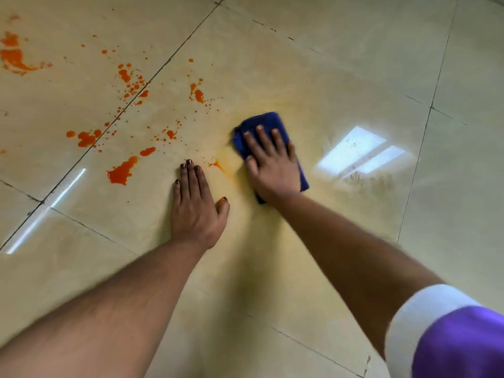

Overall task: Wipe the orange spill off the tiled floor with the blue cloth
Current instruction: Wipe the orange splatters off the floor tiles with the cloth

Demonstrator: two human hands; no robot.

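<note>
No legible text, label, brand, number or sign appeared anywhere in the head view.
</note>
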